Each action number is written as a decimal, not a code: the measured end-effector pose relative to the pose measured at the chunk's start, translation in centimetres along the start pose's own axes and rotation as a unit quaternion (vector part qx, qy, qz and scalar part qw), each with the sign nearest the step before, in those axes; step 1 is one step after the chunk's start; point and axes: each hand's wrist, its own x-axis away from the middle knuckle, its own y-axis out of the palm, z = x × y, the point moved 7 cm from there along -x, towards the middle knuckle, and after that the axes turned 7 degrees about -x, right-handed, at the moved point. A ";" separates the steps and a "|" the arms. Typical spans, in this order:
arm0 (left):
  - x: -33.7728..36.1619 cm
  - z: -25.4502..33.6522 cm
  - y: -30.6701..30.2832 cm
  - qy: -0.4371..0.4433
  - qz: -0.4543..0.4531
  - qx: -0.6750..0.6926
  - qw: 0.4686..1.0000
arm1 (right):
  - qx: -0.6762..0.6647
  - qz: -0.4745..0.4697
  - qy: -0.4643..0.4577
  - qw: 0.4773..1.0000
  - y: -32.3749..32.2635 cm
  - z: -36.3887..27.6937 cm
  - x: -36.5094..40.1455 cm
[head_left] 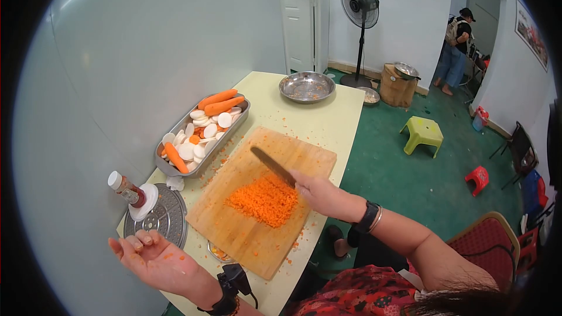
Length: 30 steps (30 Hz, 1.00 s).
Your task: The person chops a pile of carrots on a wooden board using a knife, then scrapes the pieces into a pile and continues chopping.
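Note:
My right hand (319,193) grips a kitchen knife (272,165), its blade lying over the far edge of a heap of finely chopped carrot (263,200). The heap spreads across a wooden cutting board (252,246) on the table. My left hand (164,260) is turned palm up at the lower left, holding nothing, with its fingers loosely bent and apart. Orange bits cling to its palm and fingers. Close by it are a round perforated metal plate (170,216) and a bottle with a white cap and dark red contents (132,192).
Behind the board, a grey tray (206,167) holds whole carrots (218,99) and white slices. A metal bowl (307,88) stands at the table's far end. On the green floor are a fan (360,29), a stool (424,131) and a chair (489,237). A person (455,50) stands in the doorway.

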 end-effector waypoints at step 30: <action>0.5 0.5 0.8 -0.008 0.020 -0.014 1.000 | 0.002 -0.076 0.067 0.995 1.4 -1.5 0.0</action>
